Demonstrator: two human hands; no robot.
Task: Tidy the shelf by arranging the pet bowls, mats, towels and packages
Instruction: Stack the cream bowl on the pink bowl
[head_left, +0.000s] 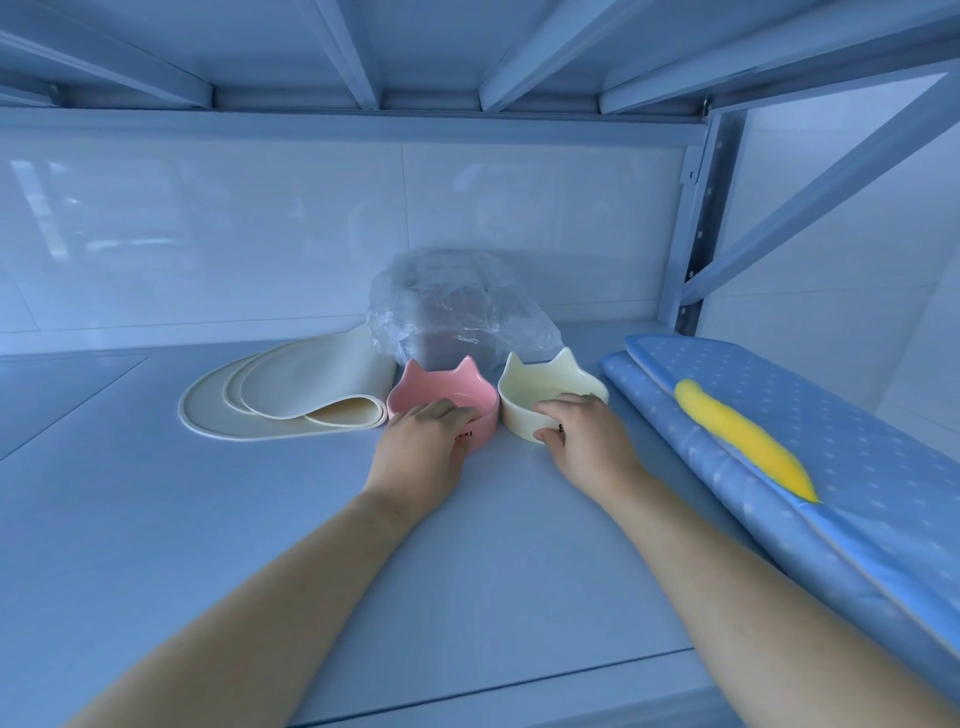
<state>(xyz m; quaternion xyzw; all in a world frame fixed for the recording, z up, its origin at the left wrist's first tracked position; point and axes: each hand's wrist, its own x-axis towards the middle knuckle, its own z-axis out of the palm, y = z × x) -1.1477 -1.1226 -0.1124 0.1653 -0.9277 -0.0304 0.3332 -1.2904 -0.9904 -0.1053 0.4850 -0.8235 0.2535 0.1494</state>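
Here we see both hands reaching onto the shelf (197, 530), each one clamped on a cat-eared bowl. The left hand (422, 449) grips the pink bowl (418, 385) at its near rim, with fingers curled over the edge into the bowl. The right hand (584, 441) holds the cream bowl (545, 382) the same way, fingers hooked over the rim and the thumb pressed to the outer wall. The two bowls stand upright on the shelf, just beside each other, ears pointing toward the back. Behind them sits a package wrapped in crinkled clear plastic (457, 306). To the left, right up against the pink bowl, lie the cream mats (291, 389), folded over on themselves. Along the right side we find a folded blue dotted towel (810, 405) bearing a yellow patch (737, 447), near the cream bowl but apart from it.
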